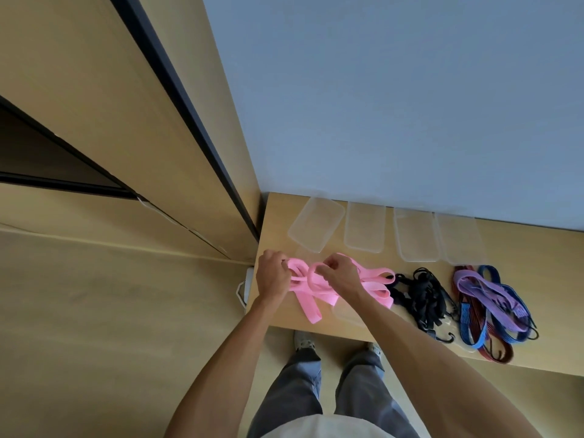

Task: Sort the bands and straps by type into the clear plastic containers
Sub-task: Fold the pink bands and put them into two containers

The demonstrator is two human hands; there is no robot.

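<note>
A bundle of pink flat bands lies on the left part of the wooden table. My left hand grips its left end, and my right hand pinches a loop of it near the middle. To the right lie a tangle of black straps with hooks, then purple bands over blue and dark red bungee cords. Several clear plastic containers stand in a row by the wall, the leftmost turned at an angle.
Clear plastic pieces, perhaps lids, lie flat under the bands and cords near the front edge. A white power strip hangs off the table's left side. A wooden cabinet stands to the left, a blue-grey wall behind. My feet are below the front edge.
</note>
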